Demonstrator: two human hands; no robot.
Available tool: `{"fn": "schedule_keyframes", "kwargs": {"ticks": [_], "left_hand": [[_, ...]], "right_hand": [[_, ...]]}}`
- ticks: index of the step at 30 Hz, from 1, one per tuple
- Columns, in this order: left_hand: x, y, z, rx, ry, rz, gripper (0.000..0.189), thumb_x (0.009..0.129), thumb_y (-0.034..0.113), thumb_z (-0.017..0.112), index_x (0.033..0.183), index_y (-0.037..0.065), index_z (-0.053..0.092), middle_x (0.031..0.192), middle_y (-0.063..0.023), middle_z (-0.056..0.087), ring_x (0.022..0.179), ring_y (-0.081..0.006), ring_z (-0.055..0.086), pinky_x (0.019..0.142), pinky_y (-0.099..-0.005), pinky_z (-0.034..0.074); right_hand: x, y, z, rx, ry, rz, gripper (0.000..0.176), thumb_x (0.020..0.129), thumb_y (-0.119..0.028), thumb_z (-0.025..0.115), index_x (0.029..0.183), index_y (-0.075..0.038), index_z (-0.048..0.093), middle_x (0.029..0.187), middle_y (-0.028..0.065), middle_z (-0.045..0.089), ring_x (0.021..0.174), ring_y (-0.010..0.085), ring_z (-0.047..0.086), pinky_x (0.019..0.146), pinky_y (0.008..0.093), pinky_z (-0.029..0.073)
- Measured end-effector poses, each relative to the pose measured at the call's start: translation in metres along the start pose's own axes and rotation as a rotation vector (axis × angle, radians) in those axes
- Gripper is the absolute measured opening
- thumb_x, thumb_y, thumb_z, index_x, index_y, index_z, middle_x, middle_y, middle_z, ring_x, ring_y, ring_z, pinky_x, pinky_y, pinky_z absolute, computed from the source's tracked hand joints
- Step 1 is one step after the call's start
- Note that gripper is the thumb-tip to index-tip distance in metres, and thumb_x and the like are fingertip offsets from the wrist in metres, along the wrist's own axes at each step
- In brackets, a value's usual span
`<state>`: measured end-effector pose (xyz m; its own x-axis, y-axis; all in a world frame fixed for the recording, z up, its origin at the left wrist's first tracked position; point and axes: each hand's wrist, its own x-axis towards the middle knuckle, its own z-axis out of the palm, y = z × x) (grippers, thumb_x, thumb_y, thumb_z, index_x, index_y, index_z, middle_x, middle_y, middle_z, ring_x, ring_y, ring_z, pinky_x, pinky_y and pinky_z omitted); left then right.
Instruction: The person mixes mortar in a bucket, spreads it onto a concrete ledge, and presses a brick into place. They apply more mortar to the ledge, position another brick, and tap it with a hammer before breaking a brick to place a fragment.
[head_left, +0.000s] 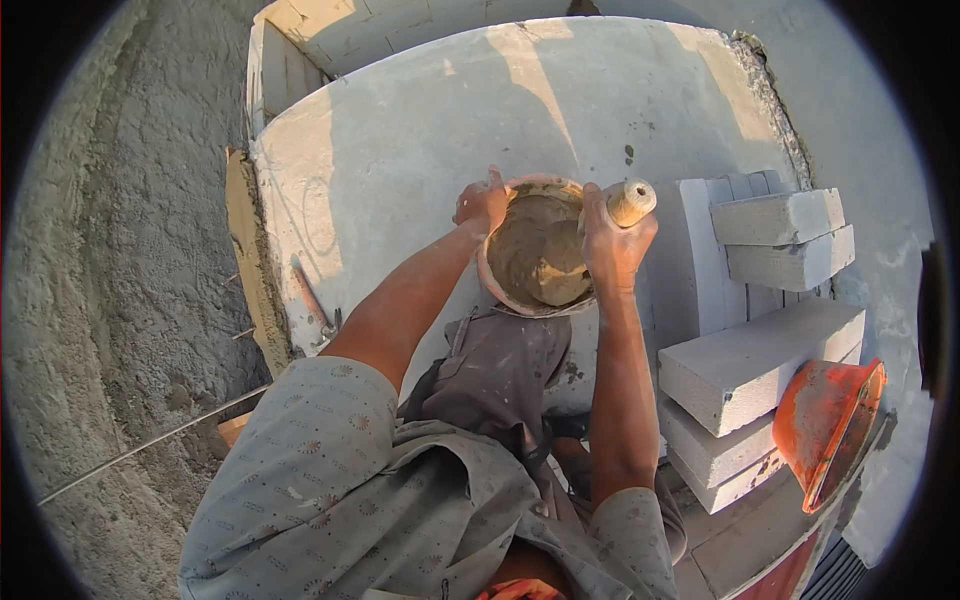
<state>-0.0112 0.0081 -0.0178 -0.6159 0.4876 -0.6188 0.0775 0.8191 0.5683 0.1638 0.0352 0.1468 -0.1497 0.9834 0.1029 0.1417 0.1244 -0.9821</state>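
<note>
A round bucket [487, 278] of wet grey-brown mortar [522, 238] stands in front of me on the pale slab. My left hand [482, 203] is closed on the bucket's left rim. Over its right side, my right hand [614, 245] is wrapped round the light wooden handle of a trowel [632, 203], whose butt end points up toward me. The trowel's blade is down in the mortar and largely coated, so its outline is hard to make out.
Pale lightweight blocks [760, 350] are stacked at the right, with more blocks [785, 218] behind. An orange bucket [825, 425] lies tipped beside them. A tool with a reddish handle [310, 292] rests near the slab's left edge. Rough cement [130, 300] covers the surface farther left.
</note>
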Motion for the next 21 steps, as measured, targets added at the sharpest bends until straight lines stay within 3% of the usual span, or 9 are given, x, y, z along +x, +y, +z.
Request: {"fn": "schedule_keyframes", "kwargs": {"ticks": [3, 6, 9, 12, 15, 18, 20, 21], "left_hand": [[-0.007, -0.002, -0.002, 0.007, 0.022, -0.013, 0.069, 0.1, 0.062, 0.03, 0.119, 0.011, 0.071, 0.128, -0.0158, 0.066, 0.124, -0.0399, 0.056, 0.107, -0.0567, 0.037], [0.001, -0.002, 0.005, 0.022, 0.054, -0.008, 0.07, 0.1, 0.062, 0.03, 0.12, 0.009, 0.071, 0.129, -0.0165, 0.065, 0.124, -0.0399, 0.056, 0.106, -0.0572, 0.038], [-0.007, -0.007, 0.003, 0.016, 0.068, -0.037, 0.07, 0.1, 0.062, 0.03, 0.119, 0.008, 0.071, 0.13, -0.0174, 0.065, 0.125, -0.0401, 0.056, 0.106, -0.0571, 0.038], [-0.002, 0.0, 0.002, 0.004, 0.038, -0.02, 0.071, 0.099, 0.062, 0.031, 0.118, 0.008, 0.071, 0.131, -0.0178, 0.064, 0.125, -0.0405, 0.056, 0.107, -0.057, 0.037], [0.001, -0.005, 0.002, 0.0, 0.026, -0.009, 0.07, 0.1, 0.062, 0.031, 0.116, 0.008, 0.072, 0.13, -0.018, 0.064, 0.124, -0.0412, 0.056, 0.107, -0.0581, 0.036], [-0.007, -0.003, 0.001, -0.016, 0.045, -0.025, 0.069, 0.1, 0.061, 0.031, 0.113, 0.008, 0.073, 0.125, -0.0185, 0.066, 0.123, -0.0417, 0.056, 0.107, -0.0597, 0.035], [-0.02, 0.009, -0.01, -0.028, 0.017, -0.04, 0.069, 0.1, 0.061, 0.03, 0.112, 0.009, 0.073, 0.122, -0.0186, 0.067, 0.123, -0.042, 0.056, 0.106, -0.0605, 0.035], [-0.013, 0.012, -0.011, -0.035, 0.022, -0.027, 0.068, 0.101, 0.061, 0.03, 0.112, 0.009, 0.073, 0.122, -0.0184, 0.067, 0.123, -0.042, 0.056, 0.106, -0.0604, 0.035]], "right_hand": [[0.023, -0.019, -0.007, 0.021, 0.047, -0.028, 0.026, 0.088, -0.009, 0.073, 0.068, -0.001, 0.058, 0.064, 0.0, 0.059, 0.057, 0.0088, 0.05, 0.054, 0.0284, 0.043], [-0.012, 0.075, -0.021, -0.124, 0.277, -0.068, 0.025, 0.089, -0.007, 0.072, 0.069, -0.002, 0.058, 0.063, -0.0005, 0.058, 0.057, 0.0068, 0.049, 0.053, 0.0266, 0.041], [-0.051, 0.057, 0.001, -0.11, 0.184, 0.009, 0.023, 0.092, -0.006, 0.068, 0.073, -0.003, 0.055, 0.061, 0.0045, 0.059, 0.052, 0.0108, 0.053, 0.052, 0.0265, 0.042], [-0.019, -0.015, -0.001, 0.083, 0.142, 0.102, 0.023, 0.092, -0.006, 0.068, 0.074, -0.004, 0.054, 0.062, 0.006, 0.06, 0.051, 0.0118, 0.053, 0.051, 0.0273, 0.042], [0.012, -0.038, -0.008, 0.251, 0.214, -0.046, 0.024, 0.091, -0.003, 0.067, 0.072, -0.003, 0.052, 0.058, 0.0038, 0.057, 0.05, 0.0091, 0.05, 0.048, 0.0252, 0.041], [0.012, 0.065, -0.006, 0.301, 0.259, -0.08, 0.022, 0.09, -0.001, 0.066, 0.073, -0.004, 0.052, 0.057, 0.0026, 0.054, 0.049, 0.0088, 0.049, 0.048, 0.0261, 0.04], [-0.027, 0.12, -0.011, 0.204, 0.141, 0.003, 0.023, 0.089, 0.001, 0.066, 0.072, -0.005, 0.051, 0.057, 0.002, 0.054, 0.05, 0.0091, 0.048, 0.049, 0.0264, 0.04], [-0.025, 0.111, -0.013, 0.195, 0.045, 0.039, 0.022, 0.089, 0.0, 0.066, 0.073, -0.005, 0.052, 0.059, 0.0031, 0.056, 0.049, 0.0104, 0.049, 0.049, 0.0275, 0.04]]}}
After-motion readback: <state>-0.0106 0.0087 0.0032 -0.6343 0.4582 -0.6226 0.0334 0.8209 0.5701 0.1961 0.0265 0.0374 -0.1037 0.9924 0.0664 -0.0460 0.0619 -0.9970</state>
